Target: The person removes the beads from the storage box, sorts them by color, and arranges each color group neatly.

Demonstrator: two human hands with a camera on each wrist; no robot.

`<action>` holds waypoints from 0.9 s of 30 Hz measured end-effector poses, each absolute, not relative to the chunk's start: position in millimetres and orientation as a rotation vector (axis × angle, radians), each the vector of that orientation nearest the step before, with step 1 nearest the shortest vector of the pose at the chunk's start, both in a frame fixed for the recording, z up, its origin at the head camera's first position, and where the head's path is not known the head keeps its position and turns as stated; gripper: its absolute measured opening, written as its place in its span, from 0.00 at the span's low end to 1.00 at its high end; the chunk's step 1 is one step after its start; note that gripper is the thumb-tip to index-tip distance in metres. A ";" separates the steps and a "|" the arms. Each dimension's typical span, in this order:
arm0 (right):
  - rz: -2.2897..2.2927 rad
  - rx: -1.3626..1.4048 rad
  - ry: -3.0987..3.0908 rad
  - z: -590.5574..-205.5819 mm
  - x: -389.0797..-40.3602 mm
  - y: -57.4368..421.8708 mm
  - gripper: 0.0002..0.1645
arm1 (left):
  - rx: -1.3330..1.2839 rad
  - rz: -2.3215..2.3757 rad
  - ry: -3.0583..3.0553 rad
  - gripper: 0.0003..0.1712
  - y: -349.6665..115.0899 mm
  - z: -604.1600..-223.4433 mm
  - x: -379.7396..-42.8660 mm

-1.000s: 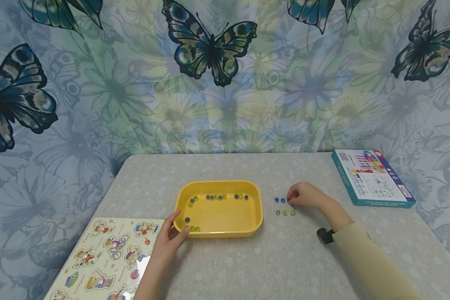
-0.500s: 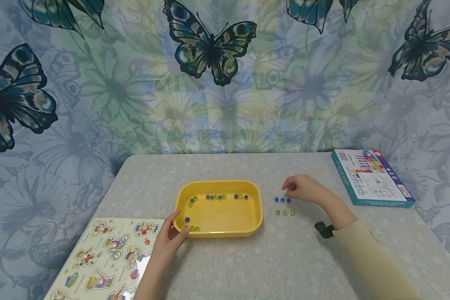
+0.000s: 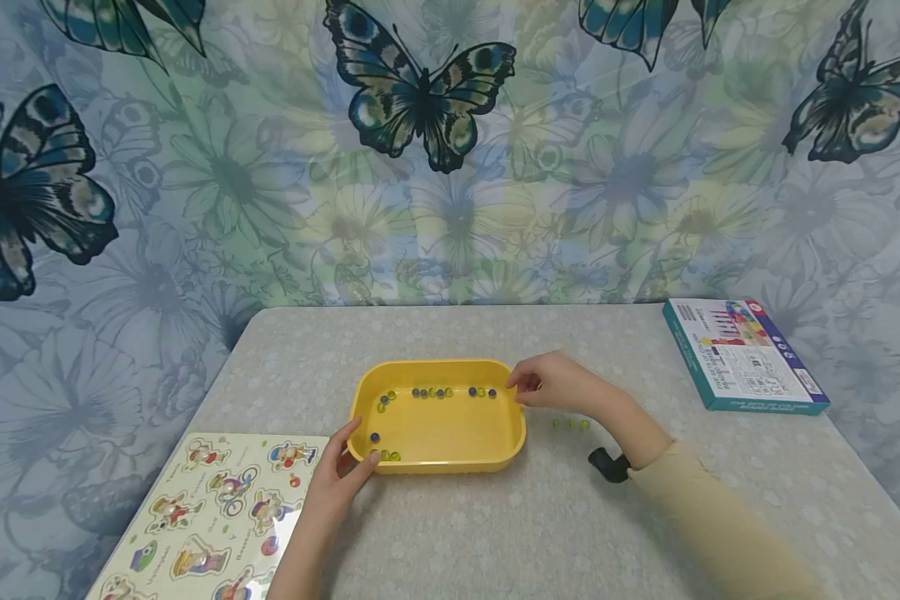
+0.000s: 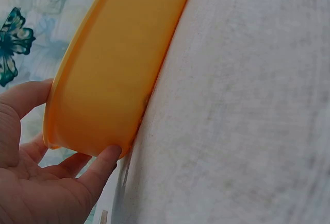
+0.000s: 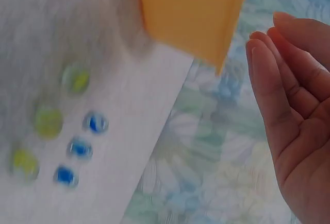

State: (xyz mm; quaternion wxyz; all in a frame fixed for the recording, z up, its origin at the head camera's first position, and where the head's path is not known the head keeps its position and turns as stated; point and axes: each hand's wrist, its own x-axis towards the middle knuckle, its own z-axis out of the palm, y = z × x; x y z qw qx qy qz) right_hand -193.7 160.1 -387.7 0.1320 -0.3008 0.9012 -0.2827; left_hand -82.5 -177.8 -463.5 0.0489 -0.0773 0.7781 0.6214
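Note:
My left hand grips the near left corner of a yellow plastic tray, thumb and fingers on its rim and wall. Inside the tray, blue and yellow-green glass marbles lie in small groups along the back and left sides. Above the tray's right rim hovers my right hand, its fingers loosely bent with nothing visible between them. The right wrist view shows three blue marbles beside three yellow-green marbles on the table. In the head view, my right hand hides the blue row.
A sheet of cartoon stickers lies at the front left of the table. A flat teal-edged box rests at the back right. Behind the table hangs a butterfly-patterned cloth.
My right hand has let go of a blue marble at the end of its row, lifted, and moved left to the tray's right rim. The left hand stays on the tray.

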 end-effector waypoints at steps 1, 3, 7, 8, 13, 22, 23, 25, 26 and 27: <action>-0.819 -0.891 2.603 -389.0 -193.3 153.9 0.09 | -0.236 1.896 2.372 0.38 -177.7 -463.3 -82.6; -0.809 -0.919 2.575 -393.1 -192.9 141.3 0.09 | -0.238 1.898 2.373 0.37 -177.3 -462.8 -82.7; -0.793 -0.976 2.508 -403.6 -191.2 115.9 0.11 | -0.235 1.895 2.375 0.37 -177.8 -463.0 -82.2; -0.779 -0.999 2.498 -406.7 -190.7 109.6 0.10 | -0.237 1.887 2.380 0.37 -177.8 -463.0 -82.2; -0.702 -1.093 2.463 -421.4 -186.8 80.7 0.09 | -0.250 1.869 2.398 0.37 -177.4 -462.8 -81.6; -0.707 -1.093 2.396 -441.2 -179.9 44.8 0.06 | -0.247 1.850 2.413 0.38 -176.7 -464.5 -81.5; -0.702 -1.097 2.398 -442.6 -179.3 42.1 0.05 | -0.256 1.846 2.415 0.38 -176.6 -464.8 -81.4; -0.695 -1.104 2.397 -443.9 -177.9 37.0 0.05 | -0.273 1.844 2.413 0.38 -176.3 -465.5 -81.5; -0.690 -1.109 2.398 -444.3 -177.1 34.8 0.05 | -0.276 1.847 2.411 0.37 -176.2 -465.9 -81.5; -0.684 -1.115 2.398 -444.6 -176.7 32.7 0.06 | -0.277 1.846 2.413 0.37 -176.2 -466.0 -81.3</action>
